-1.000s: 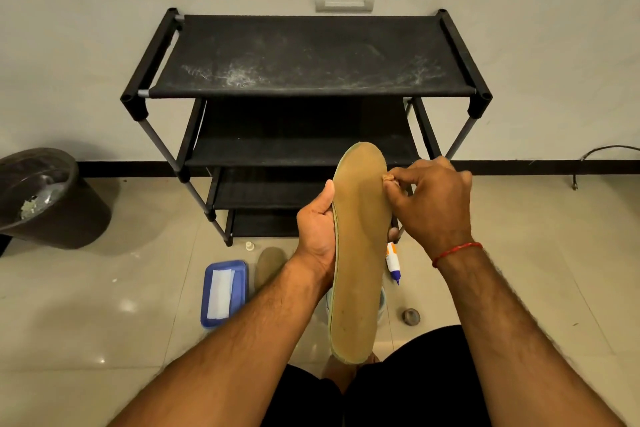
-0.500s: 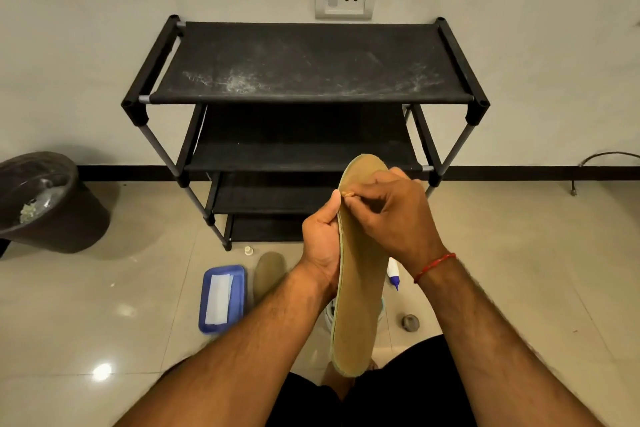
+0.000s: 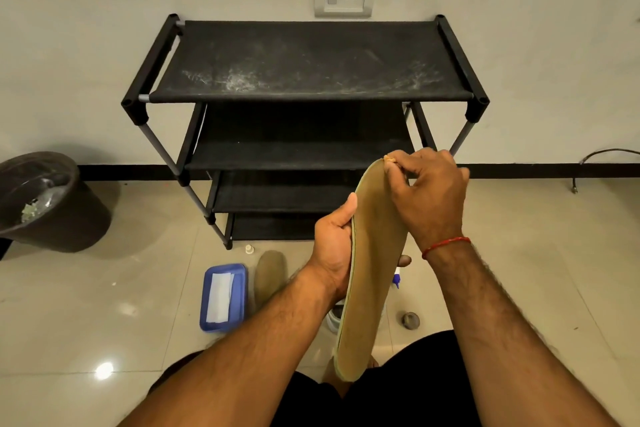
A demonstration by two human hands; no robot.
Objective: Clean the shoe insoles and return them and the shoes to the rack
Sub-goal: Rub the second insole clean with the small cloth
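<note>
Step in hand: cleaning of the first insole; I judge that the person is picking loose dirt from its toe end.
Held insole: the long tan foam insole [image 3: 370, 288] stands nearly upright in front of the person, with the toe end up and the heel end down near the lap.
Left hand: the left hand [image 3: 334, 243] grips the insole at its left edge, thumb on the front face and the other fingers curled behind.
Right hand: the right hand [image 3: 427, 191] pinches a small tan crumb [image 3: 390, 159] at the toe tip between thumb and forefinger.
Second insole: the other tan insole [image 3: 270, 274] lies on the tiled floor, just beside the blue plastic tray [image 3: 239, 298].
Rack: the black metal-and-fabric shoe rack [image 3: 311, 62] stands against the wall; neither insole is on it yet.
Shoes: I cannot tell; something white is partly hidden behind the held insole.
Next move: probably to pull the crumb free and drop it, perhaps into the dark round bin [image 3: 52, 218] at the left. This needs a firm left grip, so that the soft insole does not bend.
</note>
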